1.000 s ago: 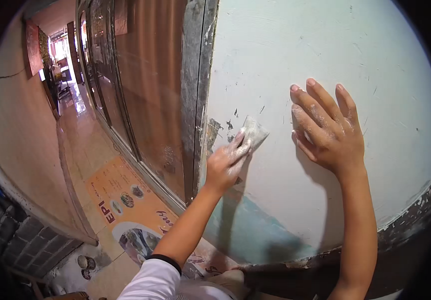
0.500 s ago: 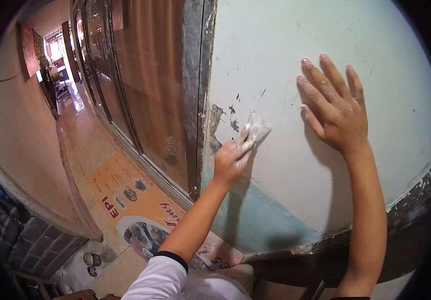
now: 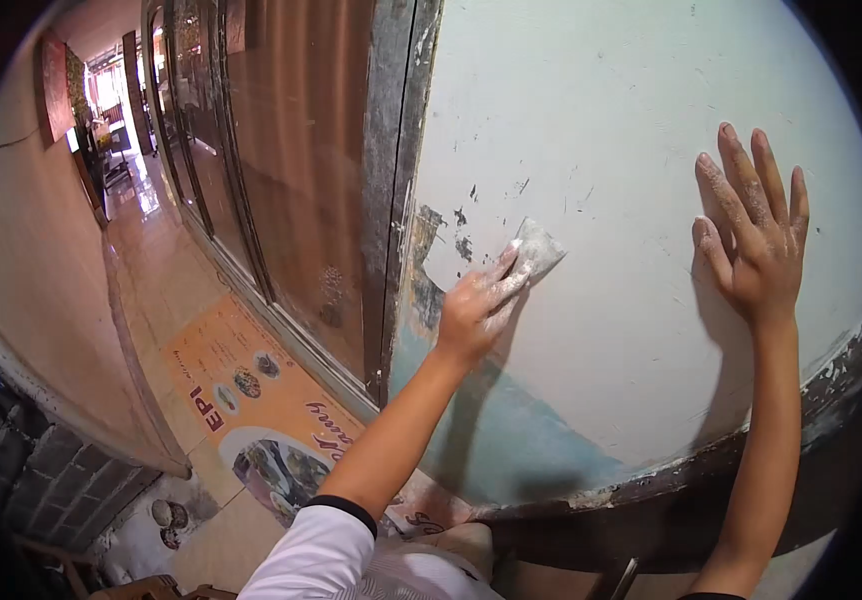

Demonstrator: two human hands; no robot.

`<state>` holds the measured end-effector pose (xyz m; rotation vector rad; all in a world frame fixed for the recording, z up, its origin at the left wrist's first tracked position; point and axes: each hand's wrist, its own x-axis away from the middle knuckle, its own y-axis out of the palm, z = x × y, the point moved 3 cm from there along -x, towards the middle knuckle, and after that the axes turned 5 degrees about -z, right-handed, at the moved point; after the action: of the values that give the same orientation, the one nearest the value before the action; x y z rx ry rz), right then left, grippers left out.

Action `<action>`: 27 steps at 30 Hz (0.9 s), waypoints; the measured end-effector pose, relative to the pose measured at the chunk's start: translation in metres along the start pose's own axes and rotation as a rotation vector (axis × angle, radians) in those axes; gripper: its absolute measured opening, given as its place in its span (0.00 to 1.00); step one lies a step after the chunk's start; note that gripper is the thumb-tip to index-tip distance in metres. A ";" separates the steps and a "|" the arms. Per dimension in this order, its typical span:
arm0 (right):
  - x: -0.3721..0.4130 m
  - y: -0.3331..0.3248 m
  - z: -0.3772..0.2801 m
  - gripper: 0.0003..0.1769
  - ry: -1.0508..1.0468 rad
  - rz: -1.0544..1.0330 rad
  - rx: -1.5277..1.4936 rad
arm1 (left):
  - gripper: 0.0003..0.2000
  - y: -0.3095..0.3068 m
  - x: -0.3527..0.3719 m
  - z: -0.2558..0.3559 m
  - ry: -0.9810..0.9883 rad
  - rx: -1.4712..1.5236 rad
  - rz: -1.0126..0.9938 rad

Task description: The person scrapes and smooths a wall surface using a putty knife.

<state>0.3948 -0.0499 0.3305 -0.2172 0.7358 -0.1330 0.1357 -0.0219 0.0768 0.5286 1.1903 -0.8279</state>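
Observation:
My left hand (image 3: 476, 310) is closed around a putty knife (image 3: 541, 248) smeared with white, its flared blade against the pale wall panel (image 3: 591, 330). Dark chipped spots (image 3: 463, 245) show on the panel just left of the blade. To the right, my right hand (image 3: 756, 235) lies with fingers spread over the same panel, empty, with white powder on its fingers. A patch of blue-green paint (image 3: 521, 440) runs along the panel's lower part, below the knife.
A worn dark door frame (image 3: 396, 190) borders the panel on the left, beside glass sliding doors (image 3: 291, 170). An orange printed banner (image 3: 251, 400) covers part of the tiled floor. Lower left, a can (image 3: 169, 515) stands near a grey block wall (image 3: 66, 480). A dark ledge (image 3: 591, 530) runs below the panel.
My right hand has shifted rightward and slightly down across the panel. My left hand and the putty knife have moved a little to the right. The view has turned slightly.

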 end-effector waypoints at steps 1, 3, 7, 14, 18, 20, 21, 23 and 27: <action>0.000 0.000 0.000 0.30 -0.001 0.016 -0.013 | 0.19 0.001 0.018 -0.002 -0.017 -0.023 -0.013; 0.000 0.001 0.000 0.30 0.001 0.017 -0.003 | 0.19 0.008 0.065 -0.009 -0.052 -0.044 -0.013; 0.000 0.000 0.002 0.28 -0.001 0.020 0.008 | 0.17 0.014 0.069 0.007 -0.120 -0.033 0.016; 0.004 0.002 0.006 0.29 0.009 0.035 -0.014 | 0.18 -0.001 -0.008 0.015 -0.015 -0.018 -0.036; 0.005 0.003 0.007 0.28 -0.003 0.032 0.013 | 0.16 0.008 0.074 0.005 -0.035 -0.056 -0.001; 0.006 0.005 0.008 0.27 -0.003 0.037 0.015 | 0.16 0.012 0.077 0.004 -0.077 -0.054 0.004; 0.005 0.003 0.007 0.26 0.012 0.059 -0.017 | 0.18 0.016 0.067 0.007 -0.075 -0.072 -0.008; 0.005 0.002 0.007 0.26 0.026 0.052 -0.024 | 0.19 0.019 0.030 0.018 -0.054 -0.076 -0.017; 0.004 0.001 0.007 0.27 0.048 0.034 -0.031 | 0.19 0.016 -0.023 0.033 0.016 -0.006 -0.012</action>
<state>0.4024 -0.0484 0.3328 -0.2313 0.7888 -0.0951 0.1641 -0.0301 0.1076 0.5251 1.2113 -0.8313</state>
